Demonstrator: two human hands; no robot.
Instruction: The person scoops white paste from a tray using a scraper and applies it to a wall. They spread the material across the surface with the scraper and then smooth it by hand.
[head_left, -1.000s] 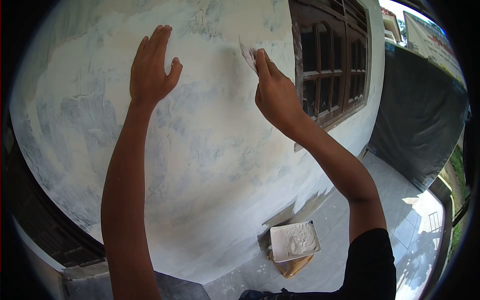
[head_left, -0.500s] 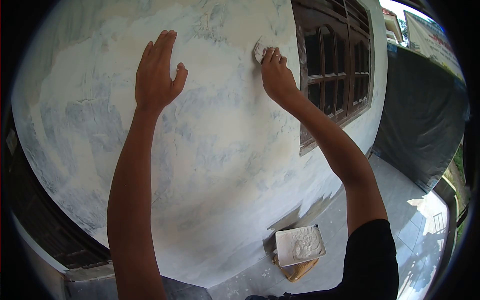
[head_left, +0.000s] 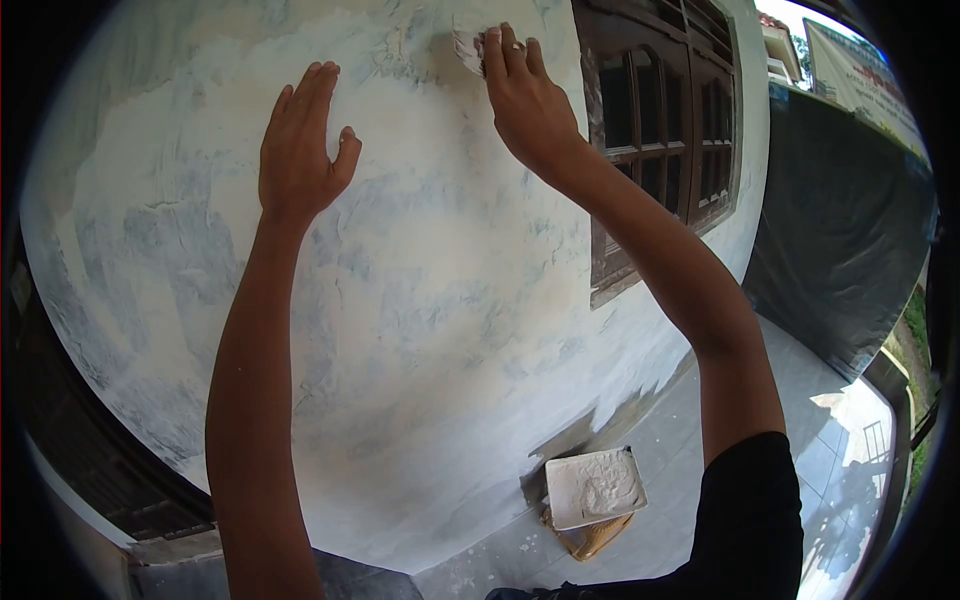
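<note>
My left hand (head_left: 300, 145) lies flat against the patchy white wall (head_left: 420, 270), fingers stretched upward and thumb out to the side. Higher up and to the right, my right hand (head_left: 530, 105) grips a putty knife (head_left: 468, 50) smeared with whitish putty. Its blade is at the wall, just left of the window frame; the fingers cover its handle. Cream and bluish-grey patches of putty mark the wall around both hands. Down on the floor, a white rectangular tray (head_left: 565, 495) holds a mass of wet white putty (head_left: 612, 490).
A brown wooden window (head_left: 660, 130) with panes is set in the wall to the right. The tray rests on a yellowish-brown object (head_left: 600, 540) on grey floor tiles (head_left: 480, 570). A dark sheet (head_left: 840, 230) hangs at the far right.
My right hand has moved up and to the left with the putty knife, away from the window edge. The left hand keeps its place on the wall, while the view has shifted slightly.
</note>
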